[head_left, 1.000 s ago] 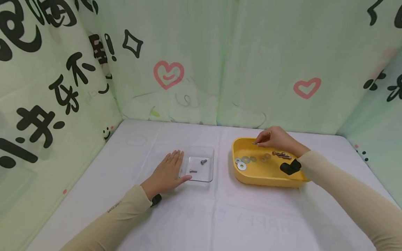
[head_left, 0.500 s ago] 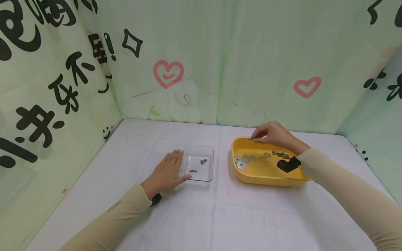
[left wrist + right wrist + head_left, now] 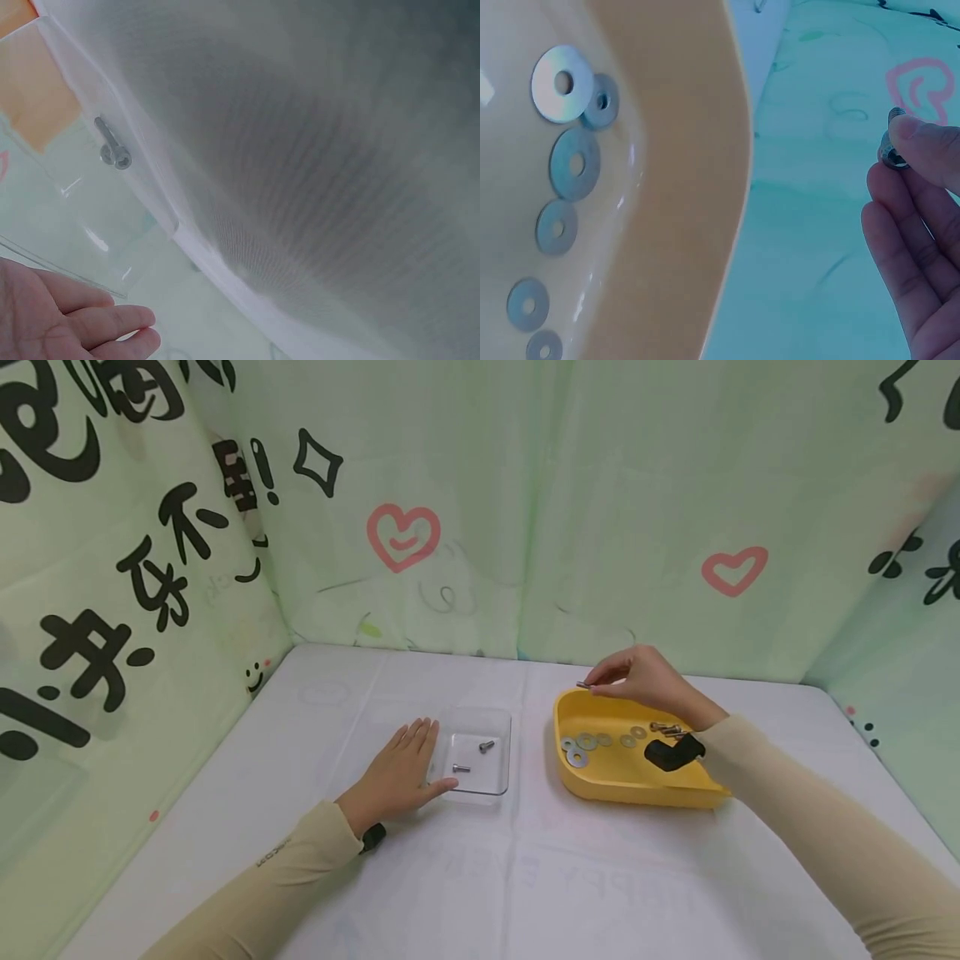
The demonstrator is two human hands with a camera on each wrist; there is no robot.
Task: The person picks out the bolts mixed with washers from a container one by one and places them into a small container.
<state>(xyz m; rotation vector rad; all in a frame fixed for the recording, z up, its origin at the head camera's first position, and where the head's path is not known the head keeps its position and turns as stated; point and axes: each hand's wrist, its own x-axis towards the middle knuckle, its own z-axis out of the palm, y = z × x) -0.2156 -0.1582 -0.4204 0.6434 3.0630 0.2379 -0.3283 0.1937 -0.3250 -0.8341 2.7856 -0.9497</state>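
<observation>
My right hand [image 3: 637, 677] hovers over the far left corner of a yellow tray [image 3: 592, 781] and pinches a small silver bolt [image 3: 582, 684] between thumb and fingers; the right wrist view shows that bolt [image 3: 892, 148] at my fingertips [image 3: 919, 142]. Several washers [image 3: 587, 742] and bolts [image 3: 667, 728] lie in the tray. My left hand [image 3: 397, 772] rests flat on the table, touching the left edge of a clear shallow dish [image 3: 497, 720] that holds two bolts [image 3: 486, 745]. One bolt [image 3: 112, 146] shows through the dish in the left wrist view.
A white cloth [image 3: 480, 877] covers the table. Pale green printed curtains [image 3: 465, 510] wall in the back and both sides. A black wrist-camera mount [image 3: 672, 752] sits at my right wrist above the tray.
My right hand has lifted the bolt out of the tray and carried it up and to the left, past the tray's far left corner. The left hand has stayed put.
</observation>
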